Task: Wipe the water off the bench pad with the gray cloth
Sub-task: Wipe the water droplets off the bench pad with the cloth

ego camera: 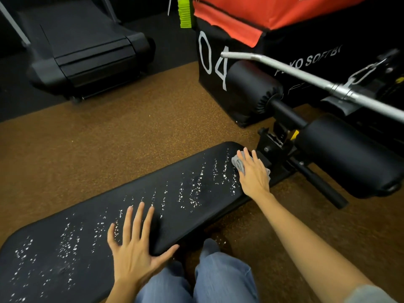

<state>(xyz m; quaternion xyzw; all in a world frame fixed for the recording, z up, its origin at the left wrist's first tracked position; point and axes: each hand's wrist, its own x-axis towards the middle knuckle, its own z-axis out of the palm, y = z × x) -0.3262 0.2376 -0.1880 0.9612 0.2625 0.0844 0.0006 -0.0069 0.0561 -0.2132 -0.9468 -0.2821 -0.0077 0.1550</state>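
Gray cloth [237, 164] lying at the far right end of the bench pad [175, 189], under the right hand [253, 173].

The right hand is pressing flat on the cloth with its grip spread, fingers straight and slightly apart, the cloth bunching out past the fingertips and at the pad's right edge. Water droplets [196, 191] are sitting in streaks across the surface, from beside the cloth down to the near left corner. The left hand [135, 246] is resting palm-down on the pad's near edge around its middle, grip spread wide and holding nothing, thumb reaching over the edge. Blue-jeaned legs [218, 278] are standing just beside that near edge on the brown floor [109, 132]. Black roller pads [251, 88] and a metal bar [306, 77] are sitting beyond the pad's right end, a treadmill [87, 51] well apart at the far left.
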